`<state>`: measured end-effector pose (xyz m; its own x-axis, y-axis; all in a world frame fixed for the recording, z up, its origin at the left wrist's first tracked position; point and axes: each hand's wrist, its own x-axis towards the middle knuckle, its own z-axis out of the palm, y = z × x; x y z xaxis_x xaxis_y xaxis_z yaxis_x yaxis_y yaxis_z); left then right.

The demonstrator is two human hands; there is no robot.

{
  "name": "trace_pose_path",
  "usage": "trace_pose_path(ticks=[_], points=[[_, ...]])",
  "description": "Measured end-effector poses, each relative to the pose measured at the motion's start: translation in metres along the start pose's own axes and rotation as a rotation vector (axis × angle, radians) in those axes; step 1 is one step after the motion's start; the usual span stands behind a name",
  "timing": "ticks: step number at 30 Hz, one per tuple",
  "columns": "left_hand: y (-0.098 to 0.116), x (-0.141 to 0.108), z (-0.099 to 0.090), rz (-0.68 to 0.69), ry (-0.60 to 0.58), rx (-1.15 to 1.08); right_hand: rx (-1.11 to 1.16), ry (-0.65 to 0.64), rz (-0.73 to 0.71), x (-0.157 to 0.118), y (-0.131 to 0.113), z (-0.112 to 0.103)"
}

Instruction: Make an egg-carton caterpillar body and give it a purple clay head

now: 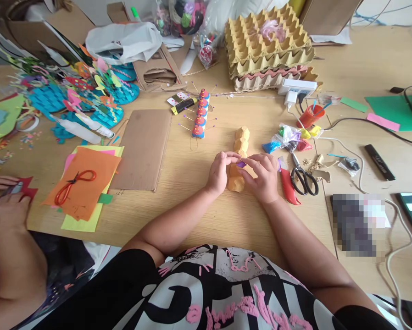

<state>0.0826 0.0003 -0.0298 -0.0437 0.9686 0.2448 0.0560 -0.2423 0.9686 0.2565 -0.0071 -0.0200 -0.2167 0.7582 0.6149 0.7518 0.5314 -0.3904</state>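
Note:
Over a yellow egg-carton strip (236,184) on the table, my two hands meet at the fingertips. Between them is a small purple piece of modelling clay (241,164). My left hand (220,174) pinches it from the left side, and my right hand (264,176) has its thumb and fingers closed on it from the right. The strip's bumpy far end shows beyond my fingers; its middle is partly hidden by them. Beyond to the left stands a painted blue and red egg-carton caterpillar (200,114) with pins sticking out.
Black-handled scissors (304,176), a red sheath (289,187) and bagged coloured clay (288,137) lie to the right. Egg trays (268,50) are stacked behind. A cardboard sheet (142,149) and orange paper (85,197) lie left. Another person's hands (6,206) hold red paper at far left.

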Motion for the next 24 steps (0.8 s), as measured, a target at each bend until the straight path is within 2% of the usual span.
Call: trace_pose_path(ticks=[6, 14, 18, 21, 24], points=[[0.0, 0.001, 0.001, -0.005, -0.025, -0.007, 0.044, 0.002, 0.049, 0.0, 0.001, -0.002], [0.01, 0.001, -0.006, 0.328, -0.032, 0.257, 0.128, 0.078, 0.001, 0.0, 0.002, -0.001], [0.016, 0.0, -0.005, 0.359, -0.016, 0.355, 0.262, 0.106, 0.023, 0.002, -0.001, -0.002], [0.017, 0.0, -0.004, 0.365, -0.063, 0.31, 0.405, 0.083, 0.056, 0.003, -0.003, -0.002], [0.015, 0.002, -0.003, 0.433, -0.116, 0.251, 0.503, 0.052, 0.112, 0.004, -0.002, -0.002]])
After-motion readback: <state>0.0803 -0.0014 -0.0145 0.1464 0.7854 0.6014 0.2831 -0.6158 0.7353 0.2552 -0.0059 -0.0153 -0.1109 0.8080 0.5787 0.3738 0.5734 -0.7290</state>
